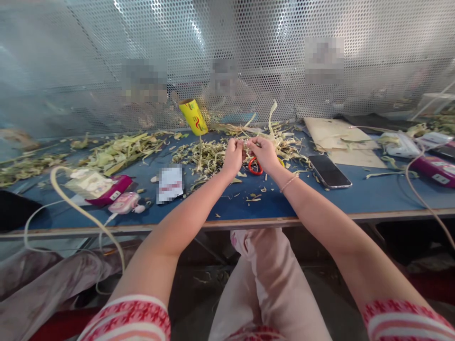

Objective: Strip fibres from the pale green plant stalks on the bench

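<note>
My left hand and my right hand meet over the middle of the blue table. Their fingertips are pinched close together on a small pale piece, too small to name. Both hands are closed. Red-handled scissors lie just below the fingers, partly hidden by my right hand. Behind and around the hands spreads a heap of dry, pale green plant strips. Small scraps lie on the table nearer to me.
A yellow tube stands tilted behind the heap. To the right are a phone and cardboard; to the left, another strip pile, a purple-and-white box and a cable. A perforated metal screen rises at the back.
</note>
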Demonstrator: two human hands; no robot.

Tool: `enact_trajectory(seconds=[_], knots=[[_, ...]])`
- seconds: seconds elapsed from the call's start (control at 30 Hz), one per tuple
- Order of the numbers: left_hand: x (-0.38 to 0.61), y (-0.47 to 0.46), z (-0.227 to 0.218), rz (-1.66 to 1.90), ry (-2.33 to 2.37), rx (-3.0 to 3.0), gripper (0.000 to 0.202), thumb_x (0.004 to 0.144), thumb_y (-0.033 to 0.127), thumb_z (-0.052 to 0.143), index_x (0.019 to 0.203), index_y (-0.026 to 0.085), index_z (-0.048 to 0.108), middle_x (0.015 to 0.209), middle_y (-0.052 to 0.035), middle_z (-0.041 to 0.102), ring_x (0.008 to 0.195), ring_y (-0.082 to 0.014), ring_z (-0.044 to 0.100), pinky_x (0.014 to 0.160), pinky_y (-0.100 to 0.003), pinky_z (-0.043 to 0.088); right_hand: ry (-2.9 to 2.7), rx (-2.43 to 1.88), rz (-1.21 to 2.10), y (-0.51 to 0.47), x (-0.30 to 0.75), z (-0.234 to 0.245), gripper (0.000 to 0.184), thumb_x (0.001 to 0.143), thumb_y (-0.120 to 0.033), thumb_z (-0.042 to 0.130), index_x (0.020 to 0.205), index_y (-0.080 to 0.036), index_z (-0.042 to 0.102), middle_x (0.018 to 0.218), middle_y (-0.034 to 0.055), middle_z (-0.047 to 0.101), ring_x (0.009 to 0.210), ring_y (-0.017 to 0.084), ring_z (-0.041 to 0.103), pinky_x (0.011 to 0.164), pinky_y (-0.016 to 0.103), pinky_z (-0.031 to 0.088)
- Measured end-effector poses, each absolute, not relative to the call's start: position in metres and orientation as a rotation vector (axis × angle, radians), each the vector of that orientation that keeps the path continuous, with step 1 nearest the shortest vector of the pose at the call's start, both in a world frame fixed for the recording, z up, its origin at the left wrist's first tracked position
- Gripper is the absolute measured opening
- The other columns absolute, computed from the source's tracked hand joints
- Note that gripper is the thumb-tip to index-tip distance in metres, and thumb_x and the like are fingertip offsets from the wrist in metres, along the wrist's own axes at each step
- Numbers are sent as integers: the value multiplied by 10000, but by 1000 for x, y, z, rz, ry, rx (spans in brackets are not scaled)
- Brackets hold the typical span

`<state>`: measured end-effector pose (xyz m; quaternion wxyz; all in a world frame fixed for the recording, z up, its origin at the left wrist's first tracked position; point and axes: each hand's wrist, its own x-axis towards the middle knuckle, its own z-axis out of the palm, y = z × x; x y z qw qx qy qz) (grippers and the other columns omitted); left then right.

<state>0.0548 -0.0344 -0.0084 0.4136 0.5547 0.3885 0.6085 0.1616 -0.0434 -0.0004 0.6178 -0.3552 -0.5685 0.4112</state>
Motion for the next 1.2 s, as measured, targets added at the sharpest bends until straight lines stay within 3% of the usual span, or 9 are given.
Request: enact_trajectory(seconds=[0.13, 0.3, 0.5, 0.67, 0.97, 1.2], knots=[[48, -36, -7, 1598, 1059, 1650, 314, 854, 474, 559, 771, 198, 432, 609, 55, 409, 537, -82, 389, 570, -236, 300, -1217, -756, 1075, -46, 161, 1, 313, 678, -411, 758, 672, -169, 559, 571, -59, 498, 514, 50, 461, 506, 185, 404], [44, -38, -4, 1573, 1036, 1824, 242, 872, 361, 575, 747, 204, 441, 610, 46, 424, 570, -102, 389, 585, -251, 280, -1100, -769, 1233, -48, 164, 5, 313, 677, -360, 781, 631, -161, 545, 491, -68, 456, 463, 38, 411, 451, 167, 325], [42, -39, -3, 1505, 984, 1926, 190, 873, 274, 570, 742, 203, 454, 597, 46, 416, 562, -108, 372, 588, -258, 264, -1188, -882, 1080, -44, 166, 3, 333, 759, -390, 714, 607, -174, 511, 438, -81, 384, 418, 43, 334, 422, 195, 243], [43, -42, -2, 1510, 984, 1956, 195, 871, 266, 572, 736, 203, 446, 608, 41, 426, 570, -110, 379, 601, -264, 269, -1277, -947, 838, -39, 162, -4, 277, 836, -380, 615, 678, -206, 468, 542, -69, 405, 499, 66, 385, 480, 204, 308], [45, -34, -7, 1645, 1099, 1754, 247, 879, 383, 559, 759, 208, 434, 623, 35, 425, 611, -121, 417, 611, -259, 293, -1342, -886, 734, -43, 167, -9, 363, 800, -592, 580, 776, -241, 489, 601, -45, 475, 585, 107, 475, 567, 240, 392], [50, -45, -4, 1737, 1075, 1762, 202, 858, 232, 599, 736, 216, 440, 623, 27, 422, 606, -129, 405, 629, -276, 295, -1295, -880, 744, -46, 159, -10, 338, 795, -565, 608, 803, -247, 496, 569, -52, 471, 539, 112, 473, 550, 251, 363]])
